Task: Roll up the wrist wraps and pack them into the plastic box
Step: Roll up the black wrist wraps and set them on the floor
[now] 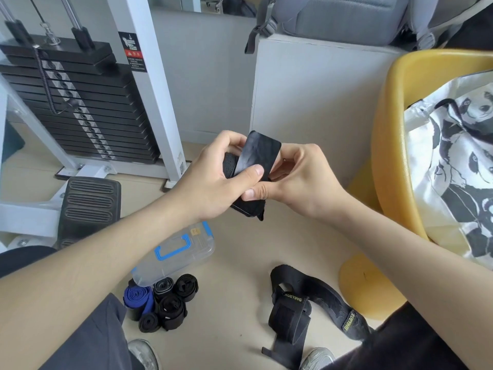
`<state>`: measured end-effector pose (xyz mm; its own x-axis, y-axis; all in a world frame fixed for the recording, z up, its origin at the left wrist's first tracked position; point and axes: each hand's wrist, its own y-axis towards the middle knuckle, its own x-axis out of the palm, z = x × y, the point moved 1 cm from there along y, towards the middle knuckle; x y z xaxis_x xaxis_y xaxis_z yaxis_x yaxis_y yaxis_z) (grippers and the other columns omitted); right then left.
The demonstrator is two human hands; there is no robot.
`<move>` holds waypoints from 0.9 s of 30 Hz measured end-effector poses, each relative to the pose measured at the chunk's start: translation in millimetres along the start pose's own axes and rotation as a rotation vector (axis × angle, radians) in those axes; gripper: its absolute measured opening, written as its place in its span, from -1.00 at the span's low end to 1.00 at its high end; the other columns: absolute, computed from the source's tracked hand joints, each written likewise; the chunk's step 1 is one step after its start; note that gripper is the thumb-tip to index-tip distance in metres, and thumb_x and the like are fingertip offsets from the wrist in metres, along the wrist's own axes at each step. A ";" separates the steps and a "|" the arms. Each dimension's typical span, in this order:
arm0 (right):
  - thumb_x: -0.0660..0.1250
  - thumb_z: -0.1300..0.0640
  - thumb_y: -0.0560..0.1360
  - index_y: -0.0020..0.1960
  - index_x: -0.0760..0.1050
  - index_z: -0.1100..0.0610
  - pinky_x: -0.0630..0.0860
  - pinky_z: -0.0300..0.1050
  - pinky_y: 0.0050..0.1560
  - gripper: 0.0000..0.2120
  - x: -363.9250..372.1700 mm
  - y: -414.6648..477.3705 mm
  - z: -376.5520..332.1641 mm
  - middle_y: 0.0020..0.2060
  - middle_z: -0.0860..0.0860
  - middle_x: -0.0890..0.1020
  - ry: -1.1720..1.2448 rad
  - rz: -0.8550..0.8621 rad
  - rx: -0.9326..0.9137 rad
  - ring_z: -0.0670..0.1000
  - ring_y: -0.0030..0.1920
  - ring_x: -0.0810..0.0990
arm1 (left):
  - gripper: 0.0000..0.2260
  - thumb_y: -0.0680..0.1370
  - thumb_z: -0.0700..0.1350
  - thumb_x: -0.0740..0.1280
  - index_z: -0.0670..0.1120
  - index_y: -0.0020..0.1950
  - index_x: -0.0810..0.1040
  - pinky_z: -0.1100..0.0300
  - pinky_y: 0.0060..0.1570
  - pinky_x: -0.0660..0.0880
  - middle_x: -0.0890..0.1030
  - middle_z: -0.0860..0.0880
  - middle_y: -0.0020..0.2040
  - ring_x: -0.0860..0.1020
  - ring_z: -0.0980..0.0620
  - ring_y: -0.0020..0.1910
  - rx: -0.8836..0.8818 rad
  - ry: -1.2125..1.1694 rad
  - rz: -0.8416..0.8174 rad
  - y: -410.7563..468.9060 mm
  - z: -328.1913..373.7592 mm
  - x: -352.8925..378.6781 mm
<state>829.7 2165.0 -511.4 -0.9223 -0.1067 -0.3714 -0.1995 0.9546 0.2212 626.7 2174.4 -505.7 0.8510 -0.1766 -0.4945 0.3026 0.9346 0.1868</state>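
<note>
Left hand (213,180), right hand (296,180): both grip one black fabric wrist wrap (256,158), partly rolled, held above the floor. Advice: keep turns tight and edges aligned.

Below: clear plastic box with blue latches (181,252), lid seemingly on, which would block packing. Pile of rolled wraps (165,300) touching it. Loose black wraps (306,303) nearby.

Beyond: black weight stack (80,102); yellow plastic chair (386,129).

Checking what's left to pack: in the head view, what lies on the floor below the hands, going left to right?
blue rolled wrap → black rolled wraps → unrolled black wraps → yellow chair foot
</note>
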 end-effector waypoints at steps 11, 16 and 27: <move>0.30 -0.15 0.67 0.30 0.56 0.31 0.64 0.06 0.06 -0.49 4.6 4.9 10.8 0.06 0.25 0.68 0.421 -0.460 0.354 0.21 0.04 0.68 | -0.27 0.34 -0.03 0.52 0.04 0.52 0.44 0.39 0.10 0.43 0.47 0.00 0.19 0.55 0.17 0.07 0.185 0.064 0.061 -11.7 12.0 14.7; 0.23 -0.21 0.72 0.00 0.57 0.14 0.52 -0.12 -0.34 -0.57 17.9 1.7 5.1 -0.23 0.16 0.66 0.110 -0.356 0.231 0.13 -0.29 0.66 | -0.18 0.32 0.00 0.55 0.14 0.56 0.37 0.50 0.08 0.40 0.39 0.04 0.29 0.50 0.24 0.20 0.085 0.076 -0.001 -5.1 -2.8 12.6; 0.74 0.01 0.36 0.21 0.54 -0.03 0.55 -0.17 0.14 -0.46 21.3 -13.5 1.2 0.14 0.00 0.61 -0.198 0.099 0.027 -0.07 0.15 0.62 | -0.31 0.46 0.14 0.62 0.18 0.50 0.38 0.40 -0.01 0.46 0.59 0.26 0.19 0.56 0.37 0.15 0.001 0.241 -0.254 -0.4 -24.9 6.4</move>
<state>813.2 2150.1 -523.3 -0.8532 0.0427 -0.5198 -0.0994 0.9651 0.2423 621.3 2180.6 -530.1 0.6226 -0.3256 -0.7116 0.4926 0.8696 0.0331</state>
